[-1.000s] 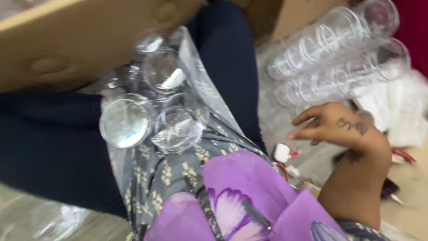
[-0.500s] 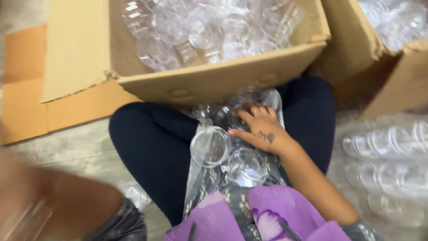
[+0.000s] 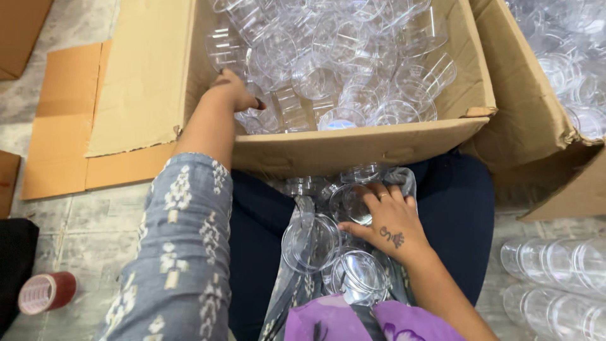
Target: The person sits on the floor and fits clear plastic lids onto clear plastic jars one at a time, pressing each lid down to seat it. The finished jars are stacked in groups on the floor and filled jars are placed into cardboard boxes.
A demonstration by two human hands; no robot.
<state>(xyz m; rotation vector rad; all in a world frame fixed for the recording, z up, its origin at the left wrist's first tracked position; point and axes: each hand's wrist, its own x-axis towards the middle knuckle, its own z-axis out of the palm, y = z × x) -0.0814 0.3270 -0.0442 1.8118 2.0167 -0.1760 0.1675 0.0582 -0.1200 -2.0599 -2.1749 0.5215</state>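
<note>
Many clear cups [image 3: 353,69] in box [image 3: 353,148] | left grip [image 3: 237,91] among them, clench unclear | right grip [image 3: 385,221] released, flat on lap cups [image 3: 312,243]

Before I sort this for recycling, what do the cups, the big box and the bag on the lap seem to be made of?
The cups look like clear hard plastic, glossy: see-through walls with bright glints; glass cannot be ruled out. The big box is brown corrugated cardboard, matte, with a torn, creased edge. The bag under the right hand looks like thin clear plastic film, wrinkled and shiny. The left hand reaches among the cups.
</note>
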